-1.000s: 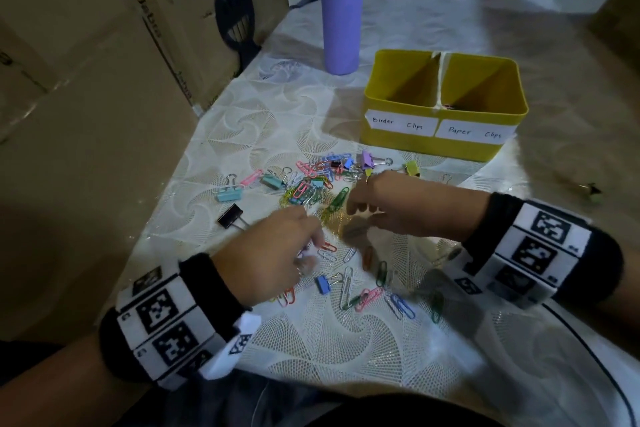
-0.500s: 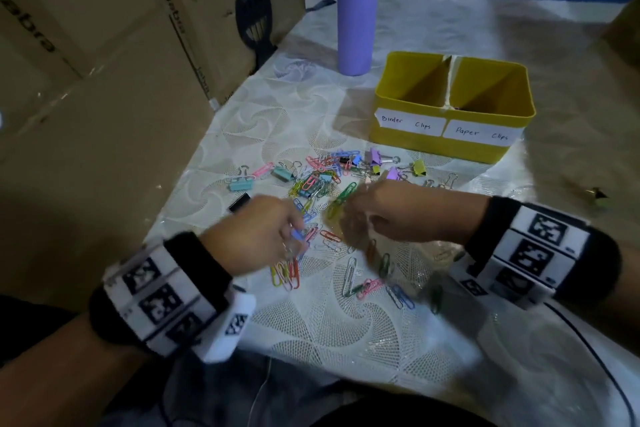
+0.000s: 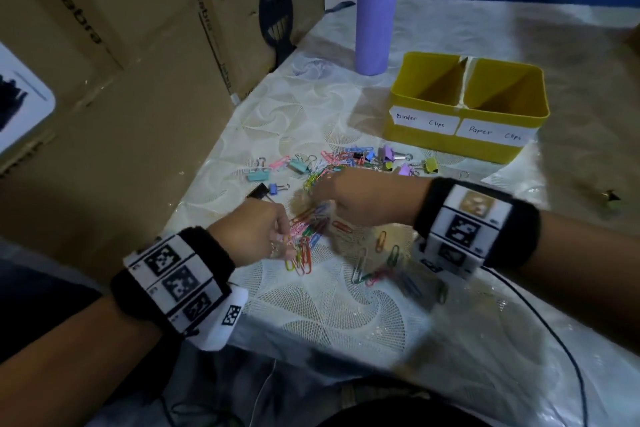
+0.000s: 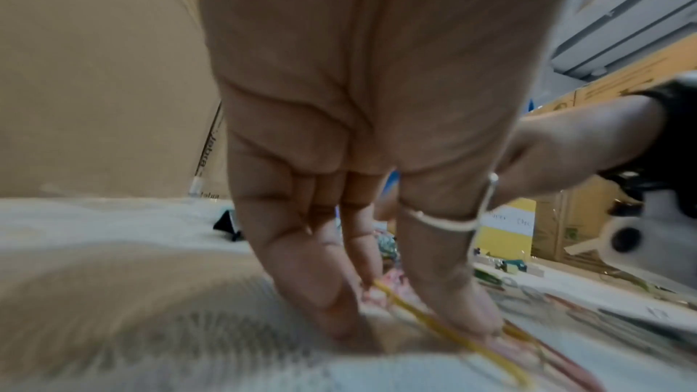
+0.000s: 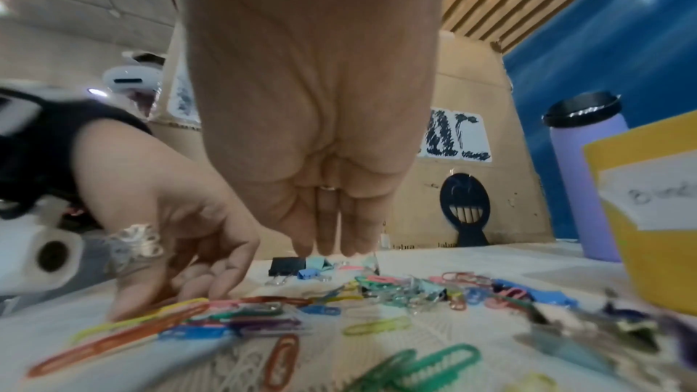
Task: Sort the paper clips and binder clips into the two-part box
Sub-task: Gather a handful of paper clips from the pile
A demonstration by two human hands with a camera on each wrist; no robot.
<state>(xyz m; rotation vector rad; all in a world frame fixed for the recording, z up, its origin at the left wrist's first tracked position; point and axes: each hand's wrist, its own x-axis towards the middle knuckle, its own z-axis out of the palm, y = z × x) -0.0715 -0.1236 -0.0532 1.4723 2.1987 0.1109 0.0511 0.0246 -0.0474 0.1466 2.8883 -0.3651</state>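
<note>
- A pale patterned tablecloth point(image 3: 325, 308) covered the table, with tall cardboard boxes point(image 3: 104, 87) walling off the 9 o'clock side.
- A lilac bottle point(image 3: 376, 21) with a black cap stood upright at 12 o'clock, near the yellow two-part box point(image 3: 450, 146).
- That box sat at 1 o'clock, its left half labelled "Binder Clips" and its right half "Paper Clips"; what lay inside could not be made out.
- The right hand point(image 3: 363, 199) reached in from 3 o'clock over the heap, fingers straight and pointing down; whether the tips touched anything could not be told.
- The left hand point(image 3: 254, 230) came from 8 o'clock, its straight fingers point(image 4: 320, 303) pressing on paper clips against the cloth, a yellow one point(image 4: 445, 333) under the fingertips.
- Coloured paper clips point(image 3: 311, 229) lay heaped between the two hands, with more scattered toward 5 o'clock.
- Binder clips point(image 3: 259, 176) in teal, blue, black, purple and yellow lay strung from 10 o'clock to the front of the box.
</note>
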